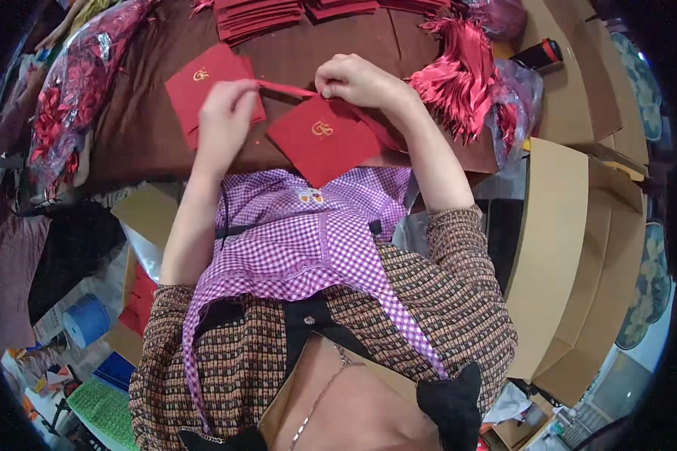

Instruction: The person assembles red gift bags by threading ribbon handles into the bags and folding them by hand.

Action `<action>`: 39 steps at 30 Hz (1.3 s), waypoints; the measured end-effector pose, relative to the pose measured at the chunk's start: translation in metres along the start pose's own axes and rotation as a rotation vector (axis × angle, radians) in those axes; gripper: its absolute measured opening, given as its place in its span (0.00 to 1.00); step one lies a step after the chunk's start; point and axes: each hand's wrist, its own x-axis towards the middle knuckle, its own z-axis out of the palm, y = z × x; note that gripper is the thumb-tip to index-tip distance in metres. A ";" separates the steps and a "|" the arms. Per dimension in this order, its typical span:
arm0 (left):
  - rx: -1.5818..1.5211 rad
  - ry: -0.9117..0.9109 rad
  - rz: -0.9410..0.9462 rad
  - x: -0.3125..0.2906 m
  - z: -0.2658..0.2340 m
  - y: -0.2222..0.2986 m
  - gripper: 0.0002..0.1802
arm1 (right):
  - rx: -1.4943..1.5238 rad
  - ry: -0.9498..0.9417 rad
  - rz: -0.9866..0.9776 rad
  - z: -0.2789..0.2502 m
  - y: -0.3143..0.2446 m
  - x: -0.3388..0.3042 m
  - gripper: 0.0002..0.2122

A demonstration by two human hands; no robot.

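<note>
A red ribbon (284, 89) stretches between my two hands. The fingers of my left hand (228, 114) are closed on its left end, above a red square card or pouch (192, 81) with a gold emblem. My right hand (359, 81) pinches the ribbon between thumb and fingertips at the top corner of a second red square (325, 143), also gold-marked, which lies tilted at the table's near edge. More red ribbon trails beneath my right wrist. Part of the left square is hidden behind my left hand.
Stacks of red squares (257, 21) lie at the far side of the brown-covered table (154, 143). A bundle of red ribbons (459, 79) sits to the right, a plastic bag of red pieces (79, 98) to the left. Open cardboard boxes (553, 255) stand at the right.
</note>
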 end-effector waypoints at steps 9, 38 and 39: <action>0.040 -0.345 -0.155 -0.026 0.022 -0.003 0.10 | 0.091 -0.021 0.184 0.015 0.009 0.000 0.06; -0.061 -0.268 -0.420 -0.035 0.026 0.000 0.12 | -0.337 0.764 0.385 0.047 0.006 -0.128 0.02; -0.023 -0.295 -0.402 -0.036 0.026 -0.003 0.12 | -0.235 0.813 0.389 0.048 0.008 -0.132 0.01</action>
